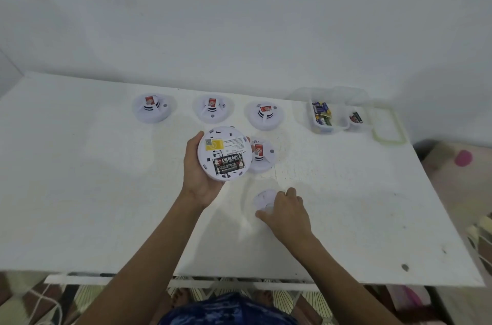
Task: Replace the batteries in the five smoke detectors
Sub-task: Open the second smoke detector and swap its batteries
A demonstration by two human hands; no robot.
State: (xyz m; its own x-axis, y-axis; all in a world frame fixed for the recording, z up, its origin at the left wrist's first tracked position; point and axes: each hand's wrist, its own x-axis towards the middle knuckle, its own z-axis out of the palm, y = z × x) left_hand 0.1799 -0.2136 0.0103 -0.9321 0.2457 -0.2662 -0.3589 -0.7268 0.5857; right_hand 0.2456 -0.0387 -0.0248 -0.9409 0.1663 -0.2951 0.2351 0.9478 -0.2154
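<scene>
Left hand (198,181): grip closed round an upturned smoke detector (225,153), held above the bench (93,191); two black batteries (229,163) sit in its bay.
Right hand (288,214): grip curled over a white back cover (263,198) lying on the bench.
Row of three detectors (213,108) along the far edge.
Fourth detector (262,155) just behind the held one.
Clear tub (323,127) of batteries, far right.

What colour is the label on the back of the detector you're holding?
Yellow label on the smoke detector, head view.
</scene>
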